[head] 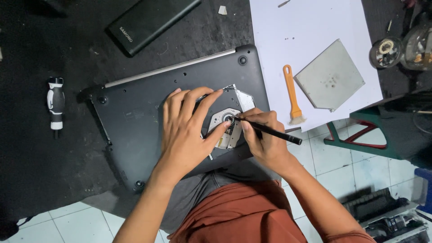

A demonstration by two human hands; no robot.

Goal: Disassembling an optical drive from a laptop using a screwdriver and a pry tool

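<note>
A flat black rectangular case point(150, 20) lies up and to the left of the left hand point(186, 130), well apart from it, at the top edge of the view; it bears a small pale printed mark near its lower left corner. On the upturned dark grey laptop base point(135, 121), just left of the same hand, sits a faint rectangular label, barely distinct from the shell. No screens or signs show.

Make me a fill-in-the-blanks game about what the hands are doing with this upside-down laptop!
The right hand holds a thin ____ tool like a pen.
The left hand lies flat on the upturned ____.
The small brush on the white sheet has an ____ handle.
Missing words: black; laptop; orange.
</note>
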